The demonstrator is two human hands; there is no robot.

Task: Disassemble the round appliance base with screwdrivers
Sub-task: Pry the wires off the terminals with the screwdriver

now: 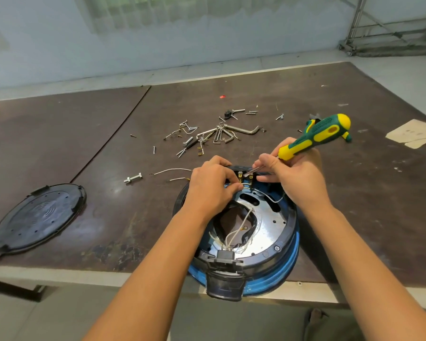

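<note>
The round appliance base [276,232] lies upside down at the table's near edge, its blue rim, metal plate and loose white wires exposed. My left hand [209,185] rests on the far rim and pinches a white wire by the terminal block [246,177]. My right hand [298,173] grips a green and yellow screwdriver [315,136], whose shaft slants down to the terminals.
A black round cover [37,217] lies at the left. Several screws, hex keys and small metal parts [217,134] are scattered behind the base. A bolt [132,178] and two cut wires [172,171] lie left of the hands. Paper [413,133] sits far right.
</note>
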